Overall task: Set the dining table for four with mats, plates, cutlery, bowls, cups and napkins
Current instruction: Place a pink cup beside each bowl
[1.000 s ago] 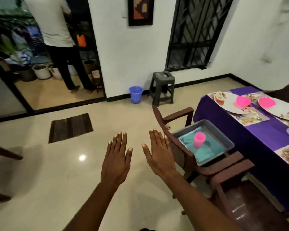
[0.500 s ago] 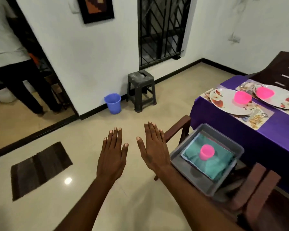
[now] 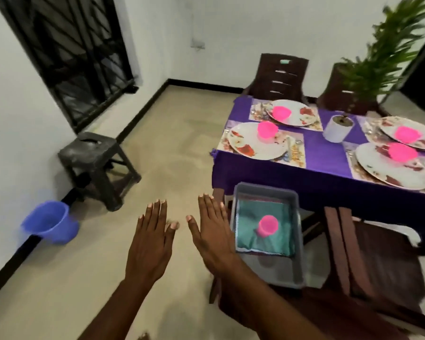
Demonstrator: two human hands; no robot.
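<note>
So the pink cup [image 3: 268, 225] is sitting upright on a folded teal cloth [image 3: 263, 241] inside a grey tub [image 3: 277, 268], just to the right of the right hand [image 3: 212, 239]. The tub is on a dark wooden chair [image 3: 368, 253] pulled up at the table. Both hands are held out flat, palms down, fingers straight, holding nothing, with the left hand [image 3: 150, 244] close beside the right one but not touching.

Further out past the right hand is the table with its purple cloth [image 3: 326, 158]: four floral plates on mats, each with a pink bowl on it, like the nearest plate [image 3: 253, 146] with its bowl [image 3: 267, 130]. There's something shiny beside the plates, probably cutlery, too blurry to say. Off beyond the left hand, a dark stool [image 3: 96, 165] and a blue bucket [image 3: 50, 222] sit by the wall.
</note>
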